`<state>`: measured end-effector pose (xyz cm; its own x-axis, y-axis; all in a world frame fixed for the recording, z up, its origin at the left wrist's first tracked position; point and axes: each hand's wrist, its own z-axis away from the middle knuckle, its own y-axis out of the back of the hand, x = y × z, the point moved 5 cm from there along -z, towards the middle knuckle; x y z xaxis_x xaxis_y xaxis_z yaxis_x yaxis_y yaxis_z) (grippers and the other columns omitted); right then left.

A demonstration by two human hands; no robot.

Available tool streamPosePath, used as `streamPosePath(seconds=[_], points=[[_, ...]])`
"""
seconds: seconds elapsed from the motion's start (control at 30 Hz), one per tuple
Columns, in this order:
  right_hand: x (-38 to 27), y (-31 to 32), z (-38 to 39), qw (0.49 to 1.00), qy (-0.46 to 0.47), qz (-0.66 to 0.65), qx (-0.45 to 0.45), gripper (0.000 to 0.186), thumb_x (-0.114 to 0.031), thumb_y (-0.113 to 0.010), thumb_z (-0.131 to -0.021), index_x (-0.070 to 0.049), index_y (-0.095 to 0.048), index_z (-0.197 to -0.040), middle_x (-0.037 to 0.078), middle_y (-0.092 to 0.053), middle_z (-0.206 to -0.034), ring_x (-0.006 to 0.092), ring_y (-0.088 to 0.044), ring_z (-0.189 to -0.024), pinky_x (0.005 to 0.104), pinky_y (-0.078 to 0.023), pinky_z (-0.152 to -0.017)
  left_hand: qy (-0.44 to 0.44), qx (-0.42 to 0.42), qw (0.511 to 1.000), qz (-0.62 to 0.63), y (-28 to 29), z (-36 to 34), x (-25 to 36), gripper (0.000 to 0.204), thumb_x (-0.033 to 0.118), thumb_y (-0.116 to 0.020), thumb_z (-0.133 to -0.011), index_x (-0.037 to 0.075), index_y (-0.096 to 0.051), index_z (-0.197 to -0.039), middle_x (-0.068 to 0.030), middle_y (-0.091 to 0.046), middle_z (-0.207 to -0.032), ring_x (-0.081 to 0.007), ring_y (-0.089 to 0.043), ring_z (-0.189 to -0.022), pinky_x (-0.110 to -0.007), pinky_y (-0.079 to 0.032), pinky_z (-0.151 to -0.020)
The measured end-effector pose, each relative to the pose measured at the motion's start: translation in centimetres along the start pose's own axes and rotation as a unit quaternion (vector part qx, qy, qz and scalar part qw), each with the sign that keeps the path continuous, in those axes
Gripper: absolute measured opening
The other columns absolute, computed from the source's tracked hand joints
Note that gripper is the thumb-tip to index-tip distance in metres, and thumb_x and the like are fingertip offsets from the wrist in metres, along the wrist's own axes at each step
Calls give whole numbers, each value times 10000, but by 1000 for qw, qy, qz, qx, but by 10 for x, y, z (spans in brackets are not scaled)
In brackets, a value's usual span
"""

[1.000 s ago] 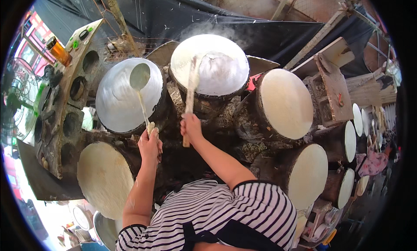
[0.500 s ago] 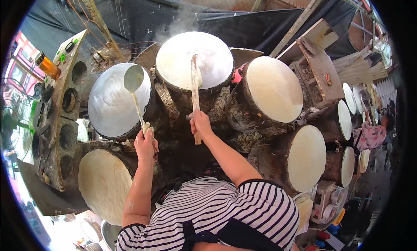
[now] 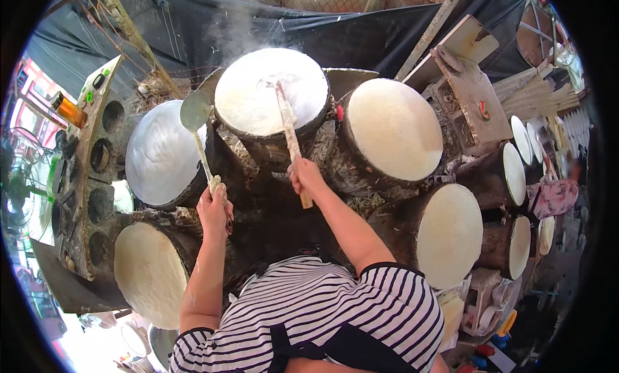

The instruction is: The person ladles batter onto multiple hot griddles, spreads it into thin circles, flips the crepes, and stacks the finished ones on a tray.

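My left hand (image 3: 215, 210) is closed round the wrapped lower end of a long-handled ladle (image 3: 195, 110). Its greenish-grey bowl points up and away, over the right rim of a shiny grey round pan (image 3: 158, 155). Closed on a flat, batter-smeared wooden stick (image 3: 288, 120) is my right hand (image 3: 305, 177). The far end of that stick rests on or just above the white layer coating the middle round pan (image 3: 255, 105), tilted to the left. Whether the tip touches cannot be made out. Faint steam rises behind this pan.
Cream-coated round pans stand at the right (image 3: 394, 129), lower right (image 3: 449, 236) and lower left (image 3: 149, 276). A board with round holes (image 3: 97, 179) runs along the left, with an orange bottle (image 3: 69, 110) on it. Another person in a pink top (image 3: 556, 197) is at far right.
The stick has swung from nearly upright to leaning left, its tip shifting left over the middle pan. My right hand has moved slightly right. The ladle stays in my left hand.
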<state>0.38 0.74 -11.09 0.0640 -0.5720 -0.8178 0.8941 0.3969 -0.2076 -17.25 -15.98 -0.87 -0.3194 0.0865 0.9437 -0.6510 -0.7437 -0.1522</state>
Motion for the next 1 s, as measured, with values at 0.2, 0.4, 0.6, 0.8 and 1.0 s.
streamPosePath(seconds=[0.2,0.4,0.6,0.8,1.0], points=[[20,-37,-18,944,168,272,-84,279,-286,-426,-927,-68,-504,-772,68,-467,-515,210,-427,-325,329,-361,-309,-10,-10,1000,-10,-37,9,-4,155,163,-536,-901,56,-514,-791,18,-425,-601,-75,-404,-369,-220,-315,-318],[-22,71,-6,992,2,123,-27,478,-403,-326,-943,-19,-507,-726,73,-454,-497,175,-415,-329,341,-373,-312,-11,-3,1000,-3,-60,15,-2,154,165,-542,-901,60,-514,-792,18,-427,-604,-75,-408,-370,-218,-312,-319],[-7,28,5,972,58,198,-110,377,-301,-405,-924,8,-530,-747,105,-511,-521,219,-504,-362,380,-427,-321,-9,-10,1000,-25,-82,12,-11,143,178,-497,-920,69,-514,-828,9,-453,-645,-86,-430,-382,-224,-326,-309],[-43,102,-45,897,123,423,-32,136,-141,-477,-882,-16,-489,-829,93,-500,-532,200,-507,-367,328,-436,-344,-12,-15,1000,5,-99,10,-9,146,164,-521,-909,62,-517,-804,11,-452,-634,-85,-424,-375,-227,-321,-313],[-51,75,0,920,134,362,-63,350,-254,-354,-934,10,-530,-787,167,-566,-584,320,-552,-433,437,-471,-428,-2,-1,1000,11,-98,4,-14,157,159,-538,-903,61,-514,-783,15,-447,-620,-81,-420,-370,-224,-312,-313]])
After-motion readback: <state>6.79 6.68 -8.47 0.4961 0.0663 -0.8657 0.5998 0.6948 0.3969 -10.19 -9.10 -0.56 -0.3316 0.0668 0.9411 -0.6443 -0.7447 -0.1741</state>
